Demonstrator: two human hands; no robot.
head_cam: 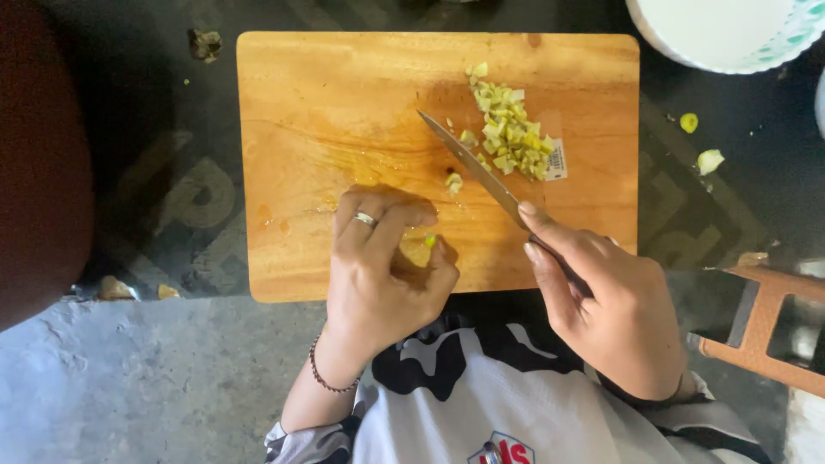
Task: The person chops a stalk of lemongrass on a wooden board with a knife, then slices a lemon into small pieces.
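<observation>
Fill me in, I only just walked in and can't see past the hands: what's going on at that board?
A person is chopping on a wooden cutting board. The right hand grips a knife, its blade lying across the board with the tip pointing away. The left hand presses down on a small yellow-green piece near the board's front edge. A pile of diced yellowish-green bits sits beside the blade. A few scraps lie off the board, and a white bowl stands at the corner.
</observation>
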